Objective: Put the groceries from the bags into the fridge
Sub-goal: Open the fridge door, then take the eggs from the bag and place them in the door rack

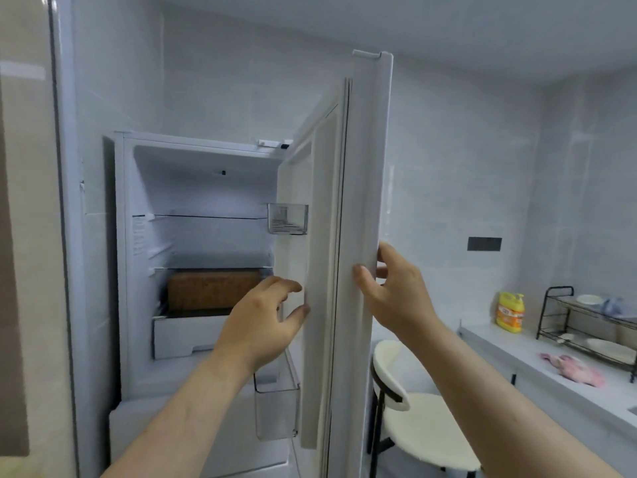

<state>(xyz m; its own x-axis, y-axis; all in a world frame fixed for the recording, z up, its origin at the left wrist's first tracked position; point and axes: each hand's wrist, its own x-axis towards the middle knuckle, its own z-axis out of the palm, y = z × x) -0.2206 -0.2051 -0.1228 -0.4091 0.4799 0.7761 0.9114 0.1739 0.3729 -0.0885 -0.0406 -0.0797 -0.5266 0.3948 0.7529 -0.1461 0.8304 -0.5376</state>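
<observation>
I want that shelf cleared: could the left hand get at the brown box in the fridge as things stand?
Probably yes. The fridge door stands open, held at its edge by the right hand, and the left hand is at the opening, in front of the brown box, with nothing between them.

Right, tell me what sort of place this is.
Most likely a home kitchen: a fridge with its door held open by the right hand, a counter carrying a dish rack with plates, and a yellow detergent bottle beside it.
</observation>
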